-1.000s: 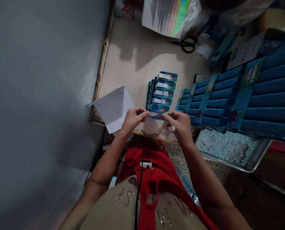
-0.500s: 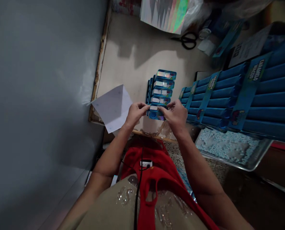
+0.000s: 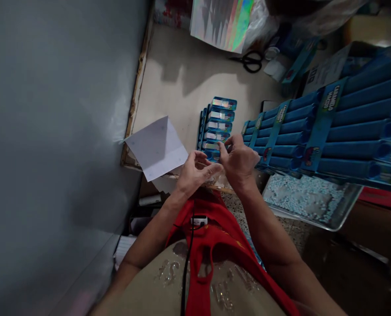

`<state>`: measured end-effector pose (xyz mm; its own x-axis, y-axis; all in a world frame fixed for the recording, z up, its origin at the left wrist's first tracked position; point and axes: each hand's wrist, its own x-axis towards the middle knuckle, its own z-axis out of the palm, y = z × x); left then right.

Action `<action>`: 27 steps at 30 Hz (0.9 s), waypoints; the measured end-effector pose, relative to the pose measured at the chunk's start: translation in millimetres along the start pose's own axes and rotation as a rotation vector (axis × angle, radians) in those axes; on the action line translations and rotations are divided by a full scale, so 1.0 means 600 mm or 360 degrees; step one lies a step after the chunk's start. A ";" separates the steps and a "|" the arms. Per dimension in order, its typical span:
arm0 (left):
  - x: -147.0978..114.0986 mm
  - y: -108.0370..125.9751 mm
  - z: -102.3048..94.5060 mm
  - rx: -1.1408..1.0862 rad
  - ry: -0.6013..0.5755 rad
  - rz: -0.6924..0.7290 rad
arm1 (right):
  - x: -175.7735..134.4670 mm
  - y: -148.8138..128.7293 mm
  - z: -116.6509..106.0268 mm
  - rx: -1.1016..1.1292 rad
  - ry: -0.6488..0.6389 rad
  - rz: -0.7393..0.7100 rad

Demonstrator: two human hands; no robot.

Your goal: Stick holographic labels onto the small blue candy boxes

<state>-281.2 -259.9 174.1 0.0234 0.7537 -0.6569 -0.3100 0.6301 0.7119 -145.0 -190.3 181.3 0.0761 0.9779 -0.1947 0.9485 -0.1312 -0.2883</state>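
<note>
A row of blue boxes (image 3: 220, 115) stands on the table with narrow ends facing up. Whitish, partly shiny stickers lie across several of these ends. My right hand (image 3: 238, 159) is over the nearest boxes, its fingers curled and its thumb beside the fifth sticker (image 3: 211, 145). Whether anything sits in its fingertips is hidden. Below and to the left, my left hand (image 3: 195, 174) is off the boxes, thumb and fingers apart, with nothing visible in it. The nearest box end (image 3: 212, 156), showing a round blue shape, is partly covered by my right hand.
A white paper sheet (image 3: 159, 149) lies at the table's left edge. Black scissors (image 3: 251, 62) and shiny holographic sheets (image 3: 220, 26) are at the back. Stacked blue packs (image 3: 349, 127) fill the right side, above a metal tray (image 3: 338, 224) of small pale pieces.
My left hand has let go of the sticker on the box end and drawn back toward me. My right hand has shifted slightly left and turned over the boxes. The view has shifted a little.
</note>
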 end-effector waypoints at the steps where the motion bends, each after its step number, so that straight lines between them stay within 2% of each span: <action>1: 0.003 -0.007 0.007 -0.0059 0.0023 -0.0045 | -0.002 -0.002 0.001 -0.0041 0.0011 -0.0036; 4: 0.016 -0.033 0.024 -0.0304 0.0079 -0.0124 | -0.004 0.001 0.007 -0.0072 0.0036 -0.0094; 6: 0.020 -0.046 0.029 -0.0403 0.0133 -0.0086 | -0.002 0.008 0.010 -0.0027 0.0047 -0.0080; 9: 0.016 -0.045 0.026 -0.0369 0.0199 0.0018 | 0.003 0.021 0.012 0.0283 0.0028 -0.0045; 11: 0.011 -0.033 0.016 -0.0280 0.0187 0.0061 | 0.008 0.032 0.012 0.0705 -0.0129 0.0013; 14: 0.004 -0.009 -0.005 -0.0110 0.0137 0.0115 | 0.016 0.050 0.016 0.1346 -0.0556 0.0183; 16: 0.003 0.003 -0.018 -0.0013 0.0110 0.0149 | 0.019 0.061 0.020 0.1567 -0.0797 0.0278; 18: 0.004 0.011 -0.028 0.0057 0.0086 0.0172 | 0.021 0.069 0.023 0.1652 -0.0885 0.0315; 20: 0.005 0.014 -0.033 0.0115 0.0074 0.0185 | 0.018 0.073 0.021 0.1674 -0.0808 0.0270; 22: 0.005 0.014 -0.035 0.0206 0.0118 0.0218 | 0.011 0.075 0.012 0.1617 -0.0659 0.0114; 27: -0.009 0.020 -0.030 0.0751 0.0399 0.0482 | -0.017 0.075 -0.018 0.1103 -0.0420 -0.0514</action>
<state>-302.0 -259.8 181.5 -0.2418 0.8814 -0.4057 0.1874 0.4527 0.8717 -99.9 -204.6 180.8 -0.3259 0.9256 -0.1925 0.4986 -0.0047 -0.8668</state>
